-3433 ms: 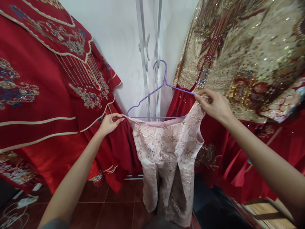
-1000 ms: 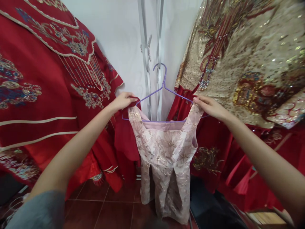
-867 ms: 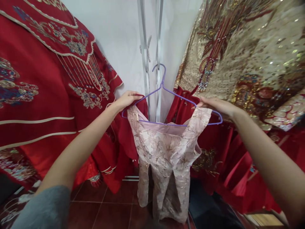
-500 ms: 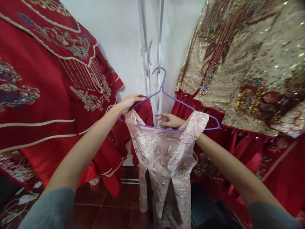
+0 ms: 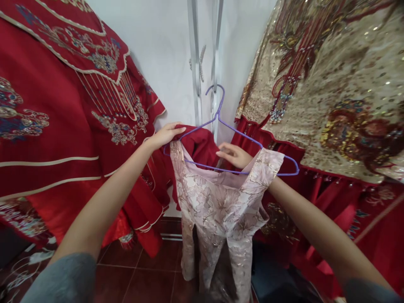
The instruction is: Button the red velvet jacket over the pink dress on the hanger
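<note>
My left hand (image 5: 167, 135) pinches the upper edge of a red cloth garment (image 5: 202, 145), beside the left shoulder of a purple hanger (image 5: 217, 113). The cloth spreads rightward behind the hanger. My right hand (image 5: 236, 155) is behind the hanger, fingers loosely curled and apart, at the right edge of the red cloth; a firm hold does not show. A pale pink dress (image 5: 217, 202) with gold floral pattern hangs from the hanger by its wide shoulder straps, in front of my right forearm. The lower part of the red garment is hidden behind the dress.
An embroidered red jacket (image 5: 72, 113) hangs at left, and a sequined gold garment (image 5: 341, 84) at right above red skirts. White metal uprights (image 5: 194, 46) stand against the wall behind the hanger. White cables (image 5: 23, 271) lie at lower left on the red tiled floor (image 5: 151, 277).
The red cloth has spread up and to the right behind the hanger, reaching my right hand. My right hand's fingers have curled more. The dress and hanger sit slightly farther right in view.
</note>
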`<state>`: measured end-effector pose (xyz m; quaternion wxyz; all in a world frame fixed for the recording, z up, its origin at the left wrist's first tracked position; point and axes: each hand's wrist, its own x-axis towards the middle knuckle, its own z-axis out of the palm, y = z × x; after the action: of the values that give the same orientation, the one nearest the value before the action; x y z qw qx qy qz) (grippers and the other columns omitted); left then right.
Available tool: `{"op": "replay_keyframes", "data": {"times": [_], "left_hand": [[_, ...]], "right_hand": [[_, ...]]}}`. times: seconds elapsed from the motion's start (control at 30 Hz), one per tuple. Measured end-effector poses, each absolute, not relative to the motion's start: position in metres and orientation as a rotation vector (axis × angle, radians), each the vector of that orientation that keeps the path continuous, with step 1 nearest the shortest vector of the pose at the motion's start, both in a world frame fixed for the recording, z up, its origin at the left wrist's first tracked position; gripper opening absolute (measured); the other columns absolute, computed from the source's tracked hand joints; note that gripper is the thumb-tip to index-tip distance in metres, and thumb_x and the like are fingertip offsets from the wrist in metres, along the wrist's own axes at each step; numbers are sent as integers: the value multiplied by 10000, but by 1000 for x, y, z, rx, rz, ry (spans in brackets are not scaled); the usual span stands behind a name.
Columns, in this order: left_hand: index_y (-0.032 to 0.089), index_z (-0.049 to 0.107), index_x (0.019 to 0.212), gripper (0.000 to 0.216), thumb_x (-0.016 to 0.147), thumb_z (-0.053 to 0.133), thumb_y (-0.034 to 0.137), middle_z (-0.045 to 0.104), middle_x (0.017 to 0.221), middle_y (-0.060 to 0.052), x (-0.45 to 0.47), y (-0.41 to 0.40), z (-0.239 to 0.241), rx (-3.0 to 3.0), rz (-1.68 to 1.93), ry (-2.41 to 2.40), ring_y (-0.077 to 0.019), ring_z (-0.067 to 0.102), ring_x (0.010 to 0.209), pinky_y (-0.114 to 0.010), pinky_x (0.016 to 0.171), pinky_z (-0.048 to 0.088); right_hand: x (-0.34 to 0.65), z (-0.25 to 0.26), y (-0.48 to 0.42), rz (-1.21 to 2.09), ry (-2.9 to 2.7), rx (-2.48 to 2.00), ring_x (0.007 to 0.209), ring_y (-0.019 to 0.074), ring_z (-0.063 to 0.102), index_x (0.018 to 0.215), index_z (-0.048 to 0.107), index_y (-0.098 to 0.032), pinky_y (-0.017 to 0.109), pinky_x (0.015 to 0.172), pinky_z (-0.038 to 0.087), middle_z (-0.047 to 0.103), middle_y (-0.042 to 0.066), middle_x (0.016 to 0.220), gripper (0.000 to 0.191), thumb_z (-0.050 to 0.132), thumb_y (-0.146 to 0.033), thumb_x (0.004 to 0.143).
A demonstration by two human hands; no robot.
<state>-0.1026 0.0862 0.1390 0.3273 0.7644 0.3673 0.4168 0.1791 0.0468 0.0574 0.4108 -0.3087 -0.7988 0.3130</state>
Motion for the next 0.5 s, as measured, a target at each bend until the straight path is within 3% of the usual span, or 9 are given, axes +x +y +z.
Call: {"op": "replay_keyframes", "data": {"times": [0.17, 0.27, 0.37, 0.5], "left_hand": [[149, 607, 809, 364, 744, 636, 507, 613, 760, -7, -114, 93, 120, 2118, 1083, 1054, -161, 557, 757, -293, 777, 435], [155, 603, 841, 389, 766, 598, 536, 621, 776, -10, -116, 93, 114, 2175, 1163, 1064, -173, 565, 780, -301, 790, 447], [162, 588, 852, 378, 779, 583, 532, 618, 777, -11, -119, 93, 111, 2166, 1210, 1012, -173, 571, 774, -302, 787, 453], [164, 581, 829, 363, 779, 590, 523, 612, 755, 0, -119, 94, 108, 2154, 1138, 985, -166, 575, 752, -290, 771, 461]], "right_hand": [[188, 83, 26, 490, -1607, -780, 619, 139, 530, 855, 525, -244, 277, 624, 462, 517, -37, 652, 341, 571, -579, 817], [191, 81, 26, 358, -1685, -910, 653, 143, 518, 803, 539, -230, 284, 666, 455, 532, -16, 680, 356, 487, -576, 873], [206, 66, 28, 437, -2018, -1175, 623, 145, 515, 662, 568, -202, 299, 674, 454, 568, 3, 640, 371, 585, -536, 824], [224, 47, 19, 646, -2204, -1194, 486, 134, 491, 565, 615, -211, 290, 528, 457, 567, -23, 522, 284, 730, -446, 675]]}}
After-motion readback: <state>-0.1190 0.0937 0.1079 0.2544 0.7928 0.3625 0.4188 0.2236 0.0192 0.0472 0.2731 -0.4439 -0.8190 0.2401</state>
